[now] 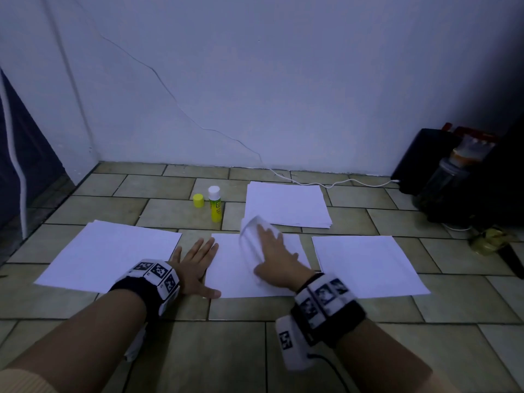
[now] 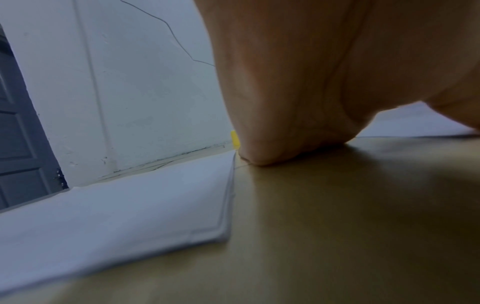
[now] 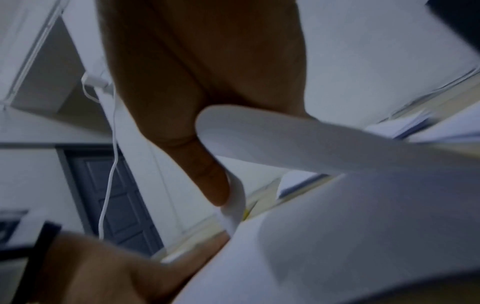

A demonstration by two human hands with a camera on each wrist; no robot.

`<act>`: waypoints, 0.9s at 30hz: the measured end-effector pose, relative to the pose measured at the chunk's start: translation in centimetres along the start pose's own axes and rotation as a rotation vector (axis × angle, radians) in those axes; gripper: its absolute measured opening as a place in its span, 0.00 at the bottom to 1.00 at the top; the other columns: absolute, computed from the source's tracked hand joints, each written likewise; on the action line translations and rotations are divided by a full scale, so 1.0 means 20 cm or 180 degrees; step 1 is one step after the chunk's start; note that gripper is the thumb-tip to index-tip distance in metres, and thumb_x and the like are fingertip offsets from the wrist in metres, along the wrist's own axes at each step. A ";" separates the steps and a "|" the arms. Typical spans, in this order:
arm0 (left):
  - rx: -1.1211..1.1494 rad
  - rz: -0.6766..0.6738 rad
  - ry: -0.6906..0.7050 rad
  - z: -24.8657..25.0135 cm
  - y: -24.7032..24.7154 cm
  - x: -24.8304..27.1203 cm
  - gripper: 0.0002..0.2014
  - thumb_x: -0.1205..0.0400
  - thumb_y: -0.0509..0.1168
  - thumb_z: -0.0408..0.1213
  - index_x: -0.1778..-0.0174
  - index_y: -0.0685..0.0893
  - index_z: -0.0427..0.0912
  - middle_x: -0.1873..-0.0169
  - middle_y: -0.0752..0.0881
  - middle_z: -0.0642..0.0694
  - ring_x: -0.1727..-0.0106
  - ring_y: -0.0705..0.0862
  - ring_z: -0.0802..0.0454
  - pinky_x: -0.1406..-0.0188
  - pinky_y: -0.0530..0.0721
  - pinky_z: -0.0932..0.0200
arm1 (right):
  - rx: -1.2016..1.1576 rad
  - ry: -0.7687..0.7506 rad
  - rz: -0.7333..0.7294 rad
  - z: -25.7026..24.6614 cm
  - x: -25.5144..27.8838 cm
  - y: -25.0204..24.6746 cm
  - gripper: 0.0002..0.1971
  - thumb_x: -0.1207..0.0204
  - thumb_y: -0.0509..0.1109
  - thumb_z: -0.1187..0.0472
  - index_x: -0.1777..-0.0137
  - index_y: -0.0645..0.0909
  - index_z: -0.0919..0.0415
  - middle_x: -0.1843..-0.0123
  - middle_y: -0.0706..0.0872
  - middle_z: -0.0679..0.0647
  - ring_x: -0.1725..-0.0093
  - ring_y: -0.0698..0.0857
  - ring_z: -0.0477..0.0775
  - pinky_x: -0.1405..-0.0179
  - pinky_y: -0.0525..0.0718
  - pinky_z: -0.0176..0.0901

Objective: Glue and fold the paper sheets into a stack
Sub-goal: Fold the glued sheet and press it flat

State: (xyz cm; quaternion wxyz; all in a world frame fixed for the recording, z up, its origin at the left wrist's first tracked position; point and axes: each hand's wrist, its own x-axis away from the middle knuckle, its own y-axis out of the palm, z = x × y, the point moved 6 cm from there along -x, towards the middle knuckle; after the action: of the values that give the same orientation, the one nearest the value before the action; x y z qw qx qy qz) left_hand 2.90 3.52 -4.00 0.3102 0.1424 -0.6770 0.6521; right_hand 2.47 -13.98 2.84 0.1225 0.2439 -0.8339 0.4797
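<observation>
Three white sheets lie in a row on the tiled floor: a left sheet (image 1: 113, 251) (image 2: 116, 216), a middle sheet (image 1: 232, 276) and a right sheet (image 1: 365, 262). My right hand (image 1: 272, 251) holds the middle sheet's right part, curled over leftward into a loop (image 1: 251, 231) (image 3: 285, 139), fingers on top and thumb (image 3: 205, 174) under the curl. My left hand (image 1: 198, 262) (image 2: 285, 102) lies flat with spread fingers on the floor, fingertips at the middle sheet's left edge. A paper stack (image 1: 286, 202) lies behind. The uncapped yellow glue stick (image 1: 215, 207) stands beside its cap (image 1: 198, 200).
The wall runs close behind the stack, with a white cable (image 1: 326, 184) along its foot. Dark bags and a jar (image 1: 442, 182) crowd the right corner. A dark door (image 1: 17, 165) is at far left. Bare tiles (image 1: 255, 350) lie in front of the sheets.
</observation>
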 end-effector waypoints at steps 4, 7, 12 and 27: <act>0.0021 0.0016 -0.0005 0.00 0.00 0.00 0.56 0.22 0.60 0.67 0.18 0.28 0.42 0.19 0.27 0.48 0.18 0.28 0.49 0.21 0.36 0.36 | 0.0100 0.0319 -0.0063 -0.10 -0.10 0.13 0.40 0.19 0.55 0.66 0.16 0.33 0.53 0.14 0.36 0.54 0.16 0.35 0.61 0.25 0.42 0.77; 0.0032 0.0009 0.0006 -0.01 0.00 0.00 0.56 0.22 0.60 0.67 0.18 0.28 0.42 0.19 0.27 0.48 0.18 0.28 0.49 0.21 0.36 0.36 | -0.0075 0.0557 0.0123 -0.13 -0.12 0.14 0.36 0.16 0.55 0.63 0.15 0.37 0.52 0.14 0.39 0.54 0.16 0.37 0.61 0.25 0.44 0.77; 0.0006 -0.0022 0.0022 0.00 0.00 0.00 0.56 0.22 0.60 0.67 0.18 0.27 0.42 0.19 0.26 0.49 0.18 0.27 0.50 0.21 0.35 0.37 | -0.0283 0.0689 0.0155 -0.11 -0.15 0.15 0.36 0.18 0.58 0.59 0.15 0.42 0.57 0.15 0.44 0.64 0.17 0.45 0.69 0.21 0.51 0.70; 0.0004 -0.0038 0.0012 0.00 0.00 0.01 0.56 0.22 0.60 0.67 0.18 0.27 0.42 0.19 0.26 0.48 0.18 0.27 0.49 0.21 0.36 0.36 | -0.0159 0.0941 0.0100 -0.08 -0.15 0.17 0.35 0.15 0.56 0.54 0.15 0.38 0.52 0.14 0.39 0.57 0.16 0.37 0.60 0.26 0.47 0.78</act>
State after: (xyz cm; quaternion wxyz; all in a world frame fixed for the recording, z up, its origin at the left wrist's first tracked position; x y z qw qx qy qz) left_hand 2.85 3.60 -3.91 0.3153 0.1454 -0.6751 0.6509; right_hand 3.17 -10.40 -0.12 0.2424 0.1544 -0.8222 0.4913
